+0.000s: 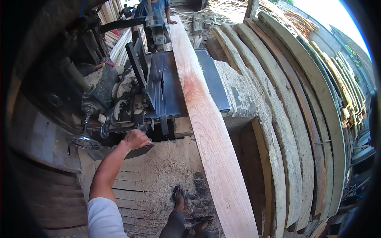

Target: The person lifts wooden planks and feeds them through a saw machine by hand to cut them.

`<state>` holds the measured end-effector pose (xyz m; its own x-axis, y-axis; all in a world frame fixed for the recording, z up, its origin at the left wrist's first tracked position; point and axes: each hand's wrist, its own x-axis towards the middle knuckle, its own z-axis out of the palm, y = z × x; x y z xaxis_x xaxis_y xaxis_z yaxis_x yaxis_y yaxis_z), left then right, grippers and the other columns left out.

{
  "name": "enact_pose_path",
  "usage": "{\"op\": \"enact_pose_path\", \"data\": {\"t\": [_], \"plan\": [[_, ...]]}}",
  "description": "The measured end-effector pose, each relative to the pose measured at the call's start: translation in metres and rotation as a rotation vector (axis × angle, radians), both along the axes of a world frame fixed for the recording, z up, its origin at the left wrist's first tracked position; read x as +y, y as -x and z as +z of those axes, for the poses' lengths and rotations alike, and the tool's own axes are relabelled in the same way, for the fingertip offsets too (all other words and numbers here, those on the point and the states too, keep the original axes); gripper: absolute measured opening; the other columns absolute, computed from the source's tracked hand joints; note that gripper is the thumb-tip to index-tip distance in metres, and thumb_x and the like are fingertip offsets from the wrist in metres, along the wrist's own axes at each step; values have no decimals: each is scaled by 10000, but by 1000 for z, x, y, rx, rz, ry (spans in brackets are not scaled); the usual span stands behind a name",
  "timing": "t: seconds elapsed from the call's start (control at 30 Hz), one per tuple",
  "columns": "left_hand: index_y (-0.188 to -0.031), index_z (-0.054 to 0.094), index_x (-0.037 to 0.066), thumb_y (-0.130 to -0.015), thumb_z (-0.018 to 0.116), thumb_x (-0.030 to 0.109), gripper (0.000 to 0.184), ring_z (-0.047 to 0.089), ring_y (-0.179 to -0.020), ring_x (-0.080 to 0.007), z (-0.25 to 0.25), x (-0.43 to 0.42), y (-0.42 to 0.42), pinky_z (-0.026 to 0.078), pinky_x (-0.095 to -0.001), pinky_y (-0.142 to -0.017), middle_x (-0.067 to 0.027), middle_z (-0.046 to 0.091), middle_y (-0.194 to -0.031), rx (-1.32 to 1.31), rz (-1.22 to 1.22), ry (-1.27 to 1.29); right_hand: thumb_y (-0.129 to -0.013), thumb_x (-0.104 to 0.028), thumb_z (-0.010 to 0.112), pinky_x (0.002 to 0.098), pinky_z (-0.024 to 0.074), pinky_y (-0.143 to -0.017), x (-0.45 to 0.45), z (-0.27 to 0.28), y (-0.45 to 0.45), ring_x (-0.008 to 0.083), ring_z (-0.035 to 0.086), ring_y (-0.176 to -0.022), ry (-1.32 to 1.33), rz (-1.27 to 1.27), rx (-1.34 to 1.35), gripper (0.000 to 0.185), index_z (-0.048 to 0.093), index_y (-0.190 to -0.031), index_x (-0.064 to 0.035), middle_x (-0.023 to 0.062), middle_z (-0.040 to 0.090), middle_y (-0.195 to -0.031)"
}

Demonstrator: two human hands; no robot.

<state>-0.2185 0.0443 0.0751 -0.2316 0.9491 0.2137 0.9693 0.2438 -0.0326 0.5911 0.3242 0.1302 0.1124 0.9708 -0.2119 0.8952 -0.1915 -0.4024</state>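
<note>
My left hand is closed at the front of a saw machine, by a small lever or knob below the metal table. What its fingers hold is too small to make out. A long pale plank with a reddish patch lies across the table and runs down to the bottom edge of the view. At its far end rests a hand of a co-worker. My right hand is out of view.
Thick curved slabs are stacked on the right. A metal handwheel sticks out at the left. Sawdust covers the slatted floor around my feet. An upright black guide frame stands on the machine.
</note>
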Motion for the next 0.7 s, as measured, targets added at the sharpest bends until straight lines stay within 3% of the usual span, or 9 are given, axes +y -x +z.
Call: {"op": "enact_pose_path", "data": {"t": [0.1, 0.2, 0.3, 0.33, 0.43, 0.5, 0.57, 0.6, 0.7], "plan": [[-538, 581, 138, -861, 692, 414, 439, 622, -533, -230, -24, 11, 54, 502, -370, -554, -55, 604, -557, 67, -158, 84, -1010, -499, 447, 469, 451, -961, 27, -32, 123, 444, 569, -1126, 30, 216, 90, 593, 622, -1216, 29, 272, 619, -1215], [-465, 543, 144, -896, 653, 385, 507, 607, -449, -222, -52, 18, 66, 465, -383, -459, -51, 609, -515, 69, -151, 64, -1021, -537, 352, 450, 439, -993, 21, -14, 205, 427, 581, -1133, 222, 124, -271, 645, 608, -1268, 2, 254, 616, -1257], [-537, 585, 143, -928, 641, 348, 445, 596, -464, -323, -91, 42, 68, 454, -437, -467, -98, 600, -535, 23, 682, -604, -1013, -570, 331, 436, 453, -991, 17, -24, 213, 414, 594, -1149, 175, 106, -320, 682, 603, -1319, -24, 235, 625, -1269], [-665, 621, 78, -944, 642, 332, 378, 621, -551, -337, -93, 48, 66, 482, -441, -552, -112, 613, -586, -49, 1026, -576, -1010, -576, 332, 441, 451, -993, 15, -29, 212, 412, 592, -1157, 166, 98, -290, 689, 599, -1325, -24, 231, 623, -1275], [-946, 613, -6, -956, 630, 373, 379, 648, -873, -309, -79, 53, 50, 506, -435, -714, -169, 653, -884, -345, 1178, -1241, -1007, -579, 333, 451, 439, -1003, 16, -34, 209, 405, 588, -1168, 201, 57, -268, 690, 607, -1320, -29, 236, 626, -1268], [-1329, 421, -24, -946, 627, 477, 664, 478, -1199, -305, -78, 42, 12, 441, -476, -966, -201, 468, -1322, -421, 1508, -1286, -1005, -570, 351, 457, 441, -992, 21, -62, 182, 403, 598, -1149, 115, 104, -320, 662, 648, -1269, -41, 242, 644, -1227], [-1448, 262, 9, -790, 688, 667, 1023, 359, -1314, -372, -82, 37, -14, 377, -613, -1035, -232, 289, -1451, -1612, 1331, -1936, -1002, -570, 357, 469, 458, -954, 18, -61, 185, 414, 621, -1084, 21, 95, -303, 653, 692, -1194, -44, 244, 670, -1146], [-1464, 242, 20, -745, 703, 699, 1091, 356, -1318, -385, -121, 18, -22, 375, -644, -1026, -235, 280, -1455, -2194, 1035, -2071, -1002, -566, 359, 476, 462, -934, 18, -61, 182, 421, 626, -1050, 62, 104, -310, 650, 702, -1160, -37, 241, 678, -1110], [-1331, 414, 102, -654, 740, 700, 960, 463, -1165, -366, -129, 34, -11, 453, -644, -851, -138, 456, -1309, -2434, 891, -2298, -1005, -549, 361, 499, 469, -875, 22, -68, 174, 436, 639, -958, 64, 105, -293, 646, 728, -1058, -21, 239, 693, -1013]]}}
